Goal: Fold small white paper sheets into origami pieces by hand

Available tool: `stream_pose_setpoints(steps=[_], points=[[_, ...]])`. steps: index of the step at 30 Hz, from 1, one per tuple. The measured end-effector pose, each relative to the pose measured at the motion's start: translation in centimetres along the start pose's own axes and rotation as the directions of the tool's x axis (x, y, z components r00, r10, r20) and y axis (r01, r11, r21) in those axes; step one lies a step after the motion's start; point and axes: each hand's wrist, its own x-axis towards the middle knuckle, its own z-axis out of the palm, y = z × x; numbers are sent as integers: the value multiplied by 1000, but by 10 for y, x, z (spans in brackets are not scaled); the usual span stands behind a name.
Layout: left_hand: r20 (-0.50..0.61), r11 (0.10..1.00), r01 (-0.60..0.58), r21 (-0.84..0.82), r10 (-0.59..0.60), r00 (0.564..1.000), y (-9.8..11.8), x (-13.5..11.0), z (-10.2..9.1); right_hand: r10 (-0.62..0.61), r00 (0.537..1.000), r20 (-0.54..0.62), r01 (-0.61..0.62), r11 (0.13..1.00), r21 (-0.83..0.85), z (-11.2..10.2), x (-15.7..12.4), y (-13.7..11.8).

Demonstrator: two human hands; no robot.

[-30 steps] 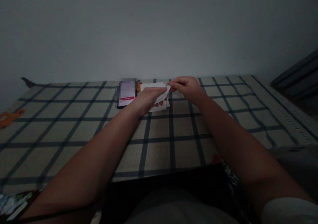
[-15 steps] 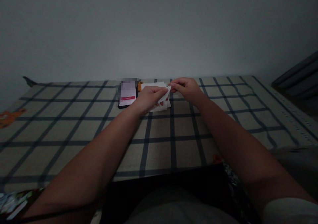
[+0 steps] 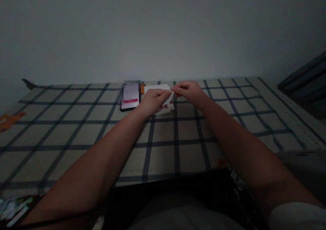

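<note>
My left hand (image 3: 154,101) is closed, thumb on top, over a small piece of white paper (image 3: 168,99). At the upper corner of that paper, the thumb and fingertips of my right hand (image 3: 187,90) are pinched together; whatever they grip is too small to make out clearly. Beneath both hands lie several white sheets (image 3: 163,111), and reddish-brown shapes, perhaps hearts, are printed on one of them. My left hand hides much of this stack. Just left of it, a phone (image 3: 130,100) with a lit, partly blurred screen lies on the cloth.
A checked cloth (image 3: 112,135) with dark blue lines covers the table up to the grey wall (image 3: 163,33). Orange printed figures (image 3: 11,121) show on the cloth. Dark folded fabric (image 3: 305,77) hangs at the right, and a colourful patterned item (image 3: 19,209) is at the lower left.
My right fingertips have shifted slightly left and down, closer to my left thumb. Less of the white paper shows between the hands. The phone and the sheets lie as before.
</note>
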Motion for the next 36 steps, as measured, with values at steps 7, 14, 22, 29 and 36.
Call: stream_pose_setpoints(steps=[7,14,22,29,36], points=[[87,961,145,-235,-128,988,3,-4,5,72,997,22,-74,994,75,-2,0,-4],[-19,994,104,-29,-104,994,0,1,-5,85,995,-61,-83,996,41,-9,3,1],[-88,992,49,-119,-60,994,-4,4,-2,175,982,-73,-161,973,164,4,3,-1],[-88,985,112,-131,-124,988,-13,6,3,150,988,-16,-147,980,134,4,1,2],[-93,989,131,-72,-137,986,-4,2,0,133,990,-46,-129,988,84,2,3,5]])
